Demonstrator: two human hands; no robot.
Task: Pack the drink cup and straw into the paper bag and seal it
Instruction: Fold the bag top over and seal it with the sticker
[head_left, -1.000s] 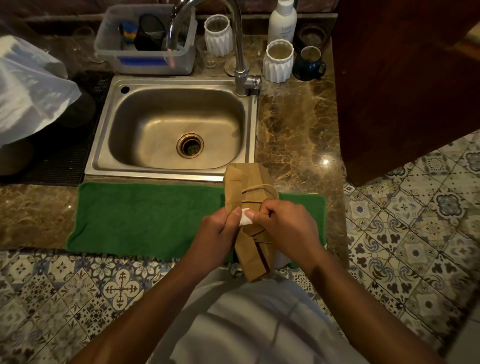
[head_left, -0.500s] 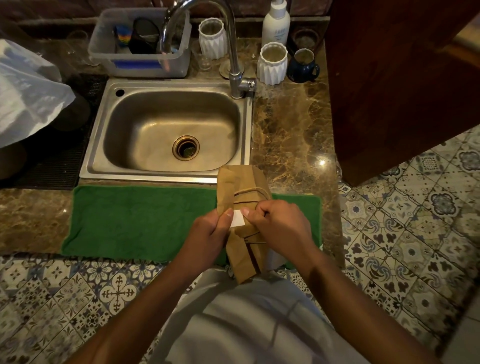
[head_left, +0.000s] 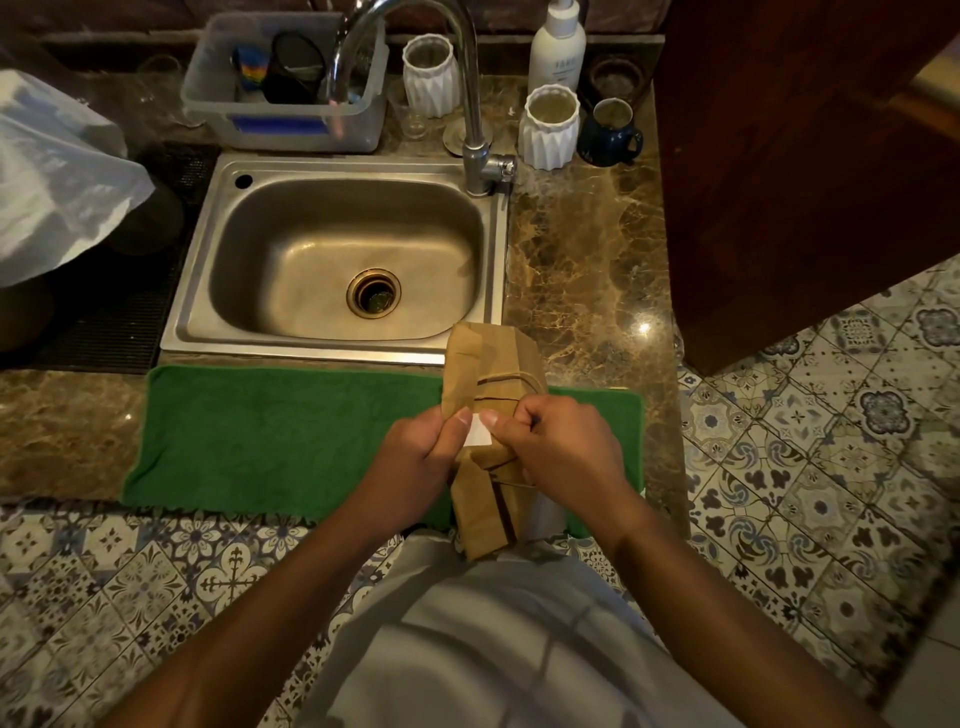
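Currently both hands meet over the folded paper bag, which lies on the green towel at the surface's front edge — left hand and right hand pinch a white sticker against it, each grip clenched.

You are looking at a plain brown paper bag with dark stripes, lying over a solid green towel. A small white sticker is showing against it. The desk is showing brown veined marble; the floor is showing blue-grey floral tiles.
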